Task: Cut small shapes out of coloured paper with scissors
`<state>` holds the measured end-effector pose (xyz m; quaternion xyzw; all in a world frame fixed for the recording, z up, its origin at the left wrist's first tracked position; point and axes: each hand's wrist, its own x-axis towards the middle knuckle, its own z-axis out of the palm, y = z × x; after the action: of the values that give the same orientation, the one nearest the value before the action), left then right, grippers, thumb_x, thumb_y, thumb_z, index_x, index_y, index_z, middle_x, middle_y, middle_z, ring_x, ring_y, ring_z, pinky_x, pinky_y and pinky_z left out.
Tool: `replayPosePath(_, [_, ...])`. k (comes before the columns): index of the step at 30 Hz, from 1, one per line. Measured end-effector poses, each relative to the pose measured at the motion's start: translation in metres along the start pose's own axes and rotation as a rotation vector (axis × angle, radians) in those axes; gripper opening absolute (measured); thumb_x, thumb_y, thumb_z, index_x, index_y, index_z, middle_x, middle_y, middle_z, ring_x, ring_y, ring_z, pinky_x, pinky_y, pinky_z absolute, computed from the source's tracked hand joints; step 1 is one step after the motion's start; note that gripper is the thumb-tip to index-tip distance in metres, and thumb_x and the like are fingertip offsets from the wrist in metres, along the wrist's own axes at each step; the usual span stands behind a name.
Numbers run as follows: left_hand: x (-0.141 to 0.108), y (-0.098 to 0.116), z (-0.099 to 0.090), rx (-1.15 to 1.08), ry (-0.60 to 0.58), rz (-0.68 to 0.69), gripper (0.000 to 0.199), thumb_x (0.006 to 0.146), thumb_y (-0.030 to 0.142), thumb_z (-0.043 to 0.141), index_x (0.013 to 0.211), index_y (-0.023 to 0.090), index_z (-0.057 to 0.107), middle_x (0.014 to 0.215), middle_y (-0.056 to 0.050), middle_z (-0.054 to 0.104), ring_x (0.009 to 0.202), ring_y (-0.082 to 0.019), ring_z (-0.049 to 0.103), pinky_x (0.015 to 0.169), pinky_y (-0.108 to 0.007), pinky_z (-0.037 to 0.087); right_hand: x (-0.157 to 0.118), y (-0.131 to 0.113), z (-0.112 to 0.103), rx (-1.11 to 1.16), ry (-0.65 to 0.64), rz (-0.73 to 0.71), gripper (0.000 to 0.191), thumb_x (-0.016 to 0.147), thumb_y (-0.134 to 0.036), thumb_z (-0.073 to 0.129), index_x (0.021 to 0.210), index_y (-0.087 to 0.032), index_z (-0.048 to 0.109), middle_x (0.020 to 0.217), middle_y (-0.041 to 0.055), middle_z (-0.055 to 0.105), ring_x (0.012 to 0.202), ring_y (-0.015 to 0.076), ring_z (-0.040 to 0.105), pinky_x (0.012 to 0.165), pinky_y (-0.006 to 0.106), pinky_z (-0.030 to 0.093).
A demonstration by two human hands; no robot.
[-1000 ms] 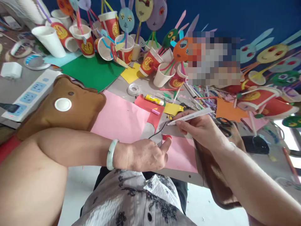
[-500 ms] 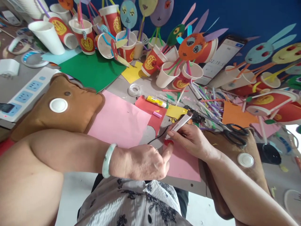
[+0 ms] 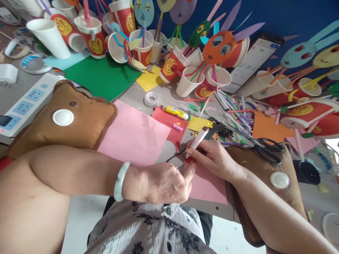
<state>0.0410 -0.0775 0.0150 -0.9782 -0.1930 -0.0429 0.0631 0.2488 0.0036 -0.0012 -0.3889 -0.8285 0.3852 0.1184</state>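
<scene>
My right hand [image 3: 215,158] is closed around a white marker [image 3: 197,141] with a dark end, held tilted with its lower end down at a small red paper piece [image 3: 190,159]. My left hand [image 3: 161,183] has most fingers curled in, and its index fingertip presses on the edge of that red piece. Beneath both hands lies a pink paper sheet [image 3: 209,185]. A jade-coloured bangle [image 3: 122,181] circles my left wrist. My hands partly cover the red piece, and the marker's tip is hard to make out.
Another pink sheet [image 3: 135,134], a yellow glue stick [image 3: 176,112], tape [image 3: 152,100] and a glue gun [image 3: 219,128] lie ahead. Black scissors [image 3: 267,150] rest by the right cushion [image 3: 288,197]. Decorated paper cups [image 3: 190,81] and a phone [image 3: 254,63] stand behind. A brown cushion [image 3: 84,127] lies left.
My right hand has shifted slightly left, and the marker stands more upright, lower over the red piece. My left hand stays almost in place. The camera view has shifted slightly.
</scene>
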Motion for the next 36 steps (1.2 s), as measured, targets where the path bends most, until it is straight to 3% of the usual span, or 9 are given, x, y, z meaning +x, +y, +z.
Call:
replayPosePath(9, [-0.001,0.001,0.002,0.015,0.023,-0.008,0.022,0.084,0.004,0.044,0.086,0.01,0.066,0.135,-0.031,0.06,0.046,-0.011,0.059,0.034,-0.027,0.031,0.0,0.0,0.001,-0.034,-0.024,0.013,0.03,0.098,-0.042,0.057,0.089,-0.017,0.071,0.071,0.0031,0.072,0.061,0.0153,0.064,0.057,0.025,0.048])
replayPosePath(18, [-0.001,0.003,0.005,0.01,0.003,-0.002,0.022,0.086,0.005,0.046,0.09,0.009,0.067,0.139,-0.032,0.057,0.047,-0.011,0.061,0.034,-0.027,0.034,-0.002,0.004,-0.001,-0.007,0.05,-0.028,0.028,0.097,-0.04,0.06,0.086,-0.017,0.072,0.071,0.0039,0.074,0.06,0.0159,0.066,0.056,0.026,0.05])
replayPosePath(27, [-0.002,0.003,0.007,-0.023,0.006,0.021,0.019,0.083,0.003,0.049,0.091,0.008,0.065,0.139,-0.032,0.056,0.049,-0.012,0.062,0.033,-0.026,0.034,-0.007,0.006,-0.006,0.021,0.052,-0.001,0.025,0.096,-0.039,0.062,0.089,-0.018,0.073,0.082,0.0071,0.077,0.07,0.0193,0.07,0.062,0.029,0.054])
replayPosePath(36, [-0.003,0.004,0.013,-0.009,0.011,0.03,0.015,0.081,0.004,0.049,0.088,0.01,0.061,0.139,-0.033,0.056,0.048,-0.01,0.06,0.034,-0.026,0.036,-0.009,0.004,-0.012,-0.024,0.071,-0.043,0.03,0.095,-0.032,0.061,0.07,-0.017,0.066,0.07,0.0041,0.068,0.06,0.014,0.06,0.058,0.027,0.045])
